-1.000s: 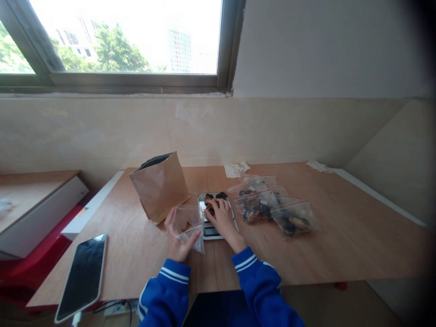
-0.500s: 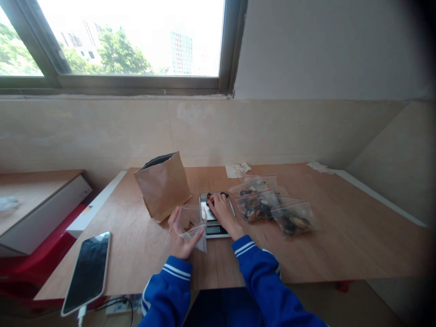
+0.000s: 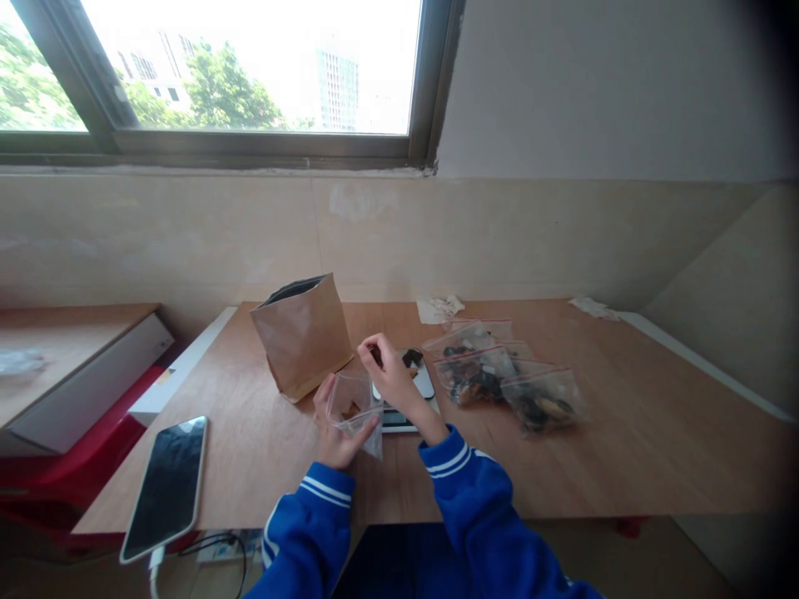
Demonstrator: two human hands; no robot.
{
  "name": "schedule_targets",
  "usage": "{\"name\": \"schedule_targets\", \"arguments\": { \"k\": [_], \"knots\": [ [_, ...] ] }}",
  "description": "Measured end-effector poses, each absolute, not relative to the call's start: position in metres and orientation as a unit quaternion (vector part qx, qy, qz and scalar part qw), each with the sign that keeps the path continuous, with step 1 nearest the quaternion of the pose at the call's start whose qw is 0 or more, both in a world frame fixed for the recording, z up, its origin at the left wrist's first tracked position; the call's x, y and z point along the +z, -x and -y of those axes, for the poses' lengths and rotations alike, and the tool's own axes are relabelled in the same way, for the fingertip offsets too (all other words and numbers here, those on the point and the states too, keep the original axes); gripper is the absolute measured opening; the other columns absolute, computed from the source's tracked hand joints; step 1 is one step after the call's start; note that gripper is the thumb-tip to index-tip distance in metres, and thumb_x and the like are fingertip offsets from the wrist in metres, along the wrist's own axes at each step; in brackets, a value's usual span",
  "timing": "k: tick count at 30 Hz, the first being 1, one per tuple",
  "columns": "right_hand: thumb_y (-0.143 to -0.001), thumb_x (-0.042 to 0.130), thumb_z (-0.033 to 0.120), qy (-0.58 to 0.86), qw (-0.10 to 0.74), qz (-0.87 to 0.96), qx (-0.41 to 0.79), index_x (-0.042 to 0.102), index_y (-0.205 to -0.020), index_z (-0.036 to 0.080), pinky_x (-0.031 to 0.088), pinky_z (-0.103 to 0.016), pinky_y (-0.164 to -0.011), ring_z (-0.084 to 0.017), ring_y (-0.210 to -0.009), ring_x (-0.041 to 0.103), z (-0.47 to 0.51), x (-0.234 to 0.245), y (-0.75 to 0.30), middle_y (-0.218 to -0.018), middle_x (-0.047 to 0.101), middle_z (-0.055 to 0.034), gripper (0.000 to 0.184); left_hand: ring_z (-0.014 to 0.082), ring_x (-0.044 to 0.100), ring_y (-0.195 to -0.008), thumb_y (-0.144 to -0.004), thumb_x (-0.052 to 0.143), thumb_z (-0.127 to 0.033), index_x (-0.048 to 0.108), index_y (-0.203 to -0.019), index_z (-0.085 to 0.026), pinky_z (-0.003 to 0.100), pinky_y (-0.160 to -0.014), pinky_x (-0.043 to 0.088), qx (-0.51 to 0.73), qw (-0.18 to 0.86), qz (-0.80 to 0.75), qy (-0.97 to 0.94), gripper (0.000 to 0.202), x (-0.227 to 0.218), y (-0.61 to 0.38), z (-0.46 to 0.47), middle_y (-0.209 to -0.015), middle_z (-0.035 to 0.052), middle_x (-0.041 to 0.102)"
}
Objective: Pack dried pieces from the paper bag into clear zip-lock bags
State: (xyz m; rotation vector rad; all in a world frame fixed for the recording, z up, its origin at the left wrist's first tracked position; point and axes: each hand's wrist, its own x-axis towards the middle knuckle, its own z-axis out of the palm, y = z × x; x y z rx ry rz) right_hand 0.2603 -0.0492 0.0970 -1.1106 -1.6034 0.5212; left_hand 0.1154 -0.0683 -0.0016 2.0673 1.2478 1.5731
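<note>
My left hand (image 3: 337, 434) grips a clear zip bag (image 3: 357, 401), its mouth open and a few brown dried pieces (image 3: 350, 411) inside. Above and right of that bag, my right hand (image 3: 392, 373) is raised with its fingers closed around a dark brown dried piece (image 3: 375, 353), mostly covered by the fingers. Beneath my right hand stands a kitchen scale (image 3: 425, 383) with a small display at its near side. More dark dried pieces (image 3: 412, 358) rest on the scale, partly hidden behind my hand.
A brown paper pouch (image 3: 305, 337) stands open at the left. Several filled zip bags (image 3: 478, 374) lie right of the scale. A phone (image 3: 167, 487) with a cable sits at the table's left front edge. Crumpled tissue (image 3: 444, 308) lies near the wall.
My right hand has lifted off the scale plate and moved up and left toward the open bag, with a dark piece in its fingers. My left hand keeps holding the bag.
</note>
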Motion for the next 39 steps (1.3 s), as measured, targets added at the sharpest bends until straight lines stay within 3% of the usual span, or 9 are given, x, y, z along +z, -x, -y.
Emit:
{"name": "schedule_targets", "arguments": {
  "k": [10, 15, 17, 20, 24, 26, 29, 33, 39],
  "knots": [
    [-0.096, 0.035, 0.047, 0.375, 0.443, 0.743, 0.334, 0.068, -0.1, 0.022, 0.043, -0.032, -0.092, -0.017, -0.097, 0.059, 0.065, 0.095, -0.262, -0.1, 0.066, -0.0048, 0.041, 0.0326, 0.037, -0.132, -0.071, 0.072, -0.041, 0.03, -0.141, -0.022, 0.054, -0.108, 0.032, 0.55, 0.144, -0.431, -0.701, 0.084, -0.009, -0.114, 0.066, -0.139, 0.0157, 0.036],
    [-0.096, 0.034, 0.048, 0.324, 0.441, 0.702, 0.455, 0.061, -0.119, 0.021, 0.05, -0.033, -0.088, -0.018, -0.097, 0.063, 0.067, 0.093, -0.283, -0.108, 0.068, -0.0065, 0.045, 0.0337, 0.039, -0.131, -0.069, 0.074, -0.04, 0.032, -0.14, -0.022, 0.055, -0.106, 0.033, 0.551, 0.162, -0.434, -0.694, 0.085, -0.006, -0.115, 0.066, -0.139, 0.0153, 0.037],
    [-0.096, 0.036, 0.044, 0.362, 0.471, 0.694, 0.407, 0.06, -0.119, 0.021, 0.048, -0.033, -0.091, -0.018, -0.104, 0.061, 0.058, 0.086, -0.293, -0.113, 0.066, -0.0068, 0.041, 0.0337, 0.039, -0.131, -0.068, 0.075, -0.04, 0.032, -0.14, -0.023, 0.055, -0.107, 0.033, 0.559, 0.157, -0.434, -0.689, 0.086, -0.006, -0.115, 0.066, -0.138, 0.0149, 0.037],
    [-0.094, 0.041, 0.036, 0.484, 0.478, 0.696, 0.231, 0.057, -0.121, 0.02, 0.039, -0.036, -0.102, -0.02, -0.118, 0.052, 0.038, 0.066, -0.306, -0.125, 0.058, -0.0095, 0.036, 0.0333, 0.038, -0.131, -0.068, 0.075, -0.038, 0.03, -0.141, -0.023, 0.056, -0.108, 0.031, 0.56, 0.138, -0.437, -0.691, 0.087, -0.005, -0.115, 0.066, -0.138, 0.014, 0.037],
    [-0.088, 0.053, 0.033, 0.589, 0.284, 0.753, 0.064, 0.047, -0.132, 0.013, 0.025, -0.047, -0.109, -0.028, -0.133, 0.035, 0.017, 0.034, -0.306, -0.14, 0.044, -0.0188, 0.049, 0.033, 0.037, -0.13, -0.07, 0.073, -0.038, 0.03, -0.142, -0.024, 0.057, -0.108, 0.03, 0.554, 0.124, -0.446, -0.692, 0.085, -0.004, -0.115, 0.066, -0.137, 0.0136, 0.037],
    [-0.088, 0.053, 0.035, 0.608, 0.216, 0.764, 0.015, 0.047, -0.131, 0.013, 0.025, -0.051, -0.107, -0.03, -0.13, 0.038, 0.014, 0.025, -0.3, -0.136, 0.047, -0.0194, 0.048, 0.0334, 0.036, -0.131, -0.071, 0.072, -0.04, 0.031, -0.142, -0.024, 0.057, -0.108, 0.03, 0.551, 0.118, -0.442, -0.697, 0.084, -0.004, -0.115, 0.067, -0.138, 0.0138, 0.036],
    [-0.092, 0.048, 0.037, 0.631, 0.179, 0.755, -0.03, 0.054, -0.12, 0.015, 0.035, -0.048, -0.095, -0.03, -0.114, 0.049, 0.014, 0.021, -0.293, -0.122, 0.055, -0.017, 0.036, 0.0335, 0.036, -0.131, -0.072, 0.071, -0.041, 0.03, -0.143, -0.025, 0.056, -0.108, 0.031, 0.551, 0.114, -0.437, -0.702, 0.084, -0.004, -0.115, 0.067, -0.138, 0.0138, 0.036],
    [-0.096, 0.039, 0.033, 0.631, 0.184, 0.751, -0.062, 0.058, -0.103, 0.017, 0.039, -0.04, -0.083, -0.027, -0.101, 0.053, 0.014, 0.021, -0.293, -0.106, 0.06, -0.0125, 0.026, 0.0336, 0.037, -0.131, -0.072, 0.071, -0.041, 0.03, -0.143, -0.024, 0.056, -0.107, 0.033, 0.549, 0.11, -0.432, -0.707, 0.083, -0.005, -0.115, 0.066, -0.138, 0.014, 0.036],
    [-0.096, 0.043, 0.035, 0.601, 0.236, 0.762, -0.059, 0.056, -0.09, 0.018, 0.036, -0.035, -0.081, -0.022, -0.091, 0.056, 0.008, 0.017, -0.297, -0.093, 0.062, -0.0075, 0.022, 0.0329, 0.036, -0.131, -0.073, 0.07, -0.04, 0.028, -0.142, -0.025, 0.055, -0.107, 0.034, 0.546, 0.114, -0.424, -0.714, 0.083, -0.007, -0.114, 0.066, -0.138, 0.0137, 0.034]
  ]
}}
